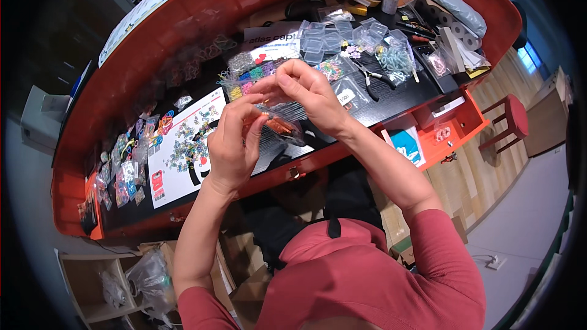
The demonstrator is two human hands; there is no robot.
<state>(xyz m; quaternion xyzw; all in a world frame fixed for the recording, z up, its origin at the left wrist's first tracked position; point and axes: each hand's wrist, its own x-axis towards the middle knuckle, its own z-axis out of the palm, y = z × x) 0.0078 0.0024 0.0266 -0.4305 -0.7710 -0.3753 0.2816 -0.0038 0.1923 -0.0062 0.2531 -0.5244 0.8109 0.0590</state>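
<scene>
Far left on the dark tabletop [391, 105] with its raised orange-red rim I see a spread of small clear packets of coloured beads [125, 174], fanned out flat along the edge so each colour can be read at a glance. Next to them lies a white printed sheet strewn with small coloured rings [186, 146], which seems to serve as a light background for sorting.

My left hand [232, 143] is raised above the tabletop's front edge, its grip pressed together on the lower edge of a small clear plastic bag holding orange pieces [280, 123]; I judge it steadies the bag from below. My right hand [306, 91] comes over from above, thumb and forefinger pinching the bag's top edge, probably at its seal, though the exact contact is hidden by the fingers. So the bag hangs between both hands, off the surface, just in front of the chest.

Further right, beyond the hands, sit a stack of small clear lidded plastic boxes [321, 40], a pair of black-handled pliers [373, 76] and, at the far corner, rolls of white tape [465, 33], all within easy reach of the right arm.
</scene>
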